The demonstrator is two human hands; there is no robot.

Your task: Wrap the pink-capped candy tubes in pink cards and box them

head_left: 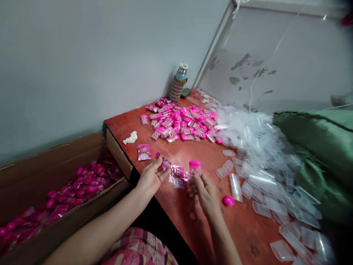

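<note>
Pinched in my left hand (pixel 153 177) is a small pink printed packet (pixel 164 163), above the table's near left edge. My right hand (pixel 205 193) grips a clear bottle with a pink cap (pixel 194 167) and pink balls inside, held upright. Between my hands, pink and silver packets (pixel 178 176) lie on the red table (pixel 179 206). A stack of pink packets (pixel 143 152) sits further left. To the right of my right hand is a loose pink cap (pixel 228 200). Many filled bottles (pixel 184 123) are heaped beyond my hands.
An open cardboard box (pixel 117 152) of pink packed items stands at the left. Clear empty containers (pixel 259 158) cover the table's right side, beside a green sack (pixel 317 154). A flask in a woven sleeve (pixel 177 88) and crumpled white tissue (pixel 130 137) are near the wall.
</note>
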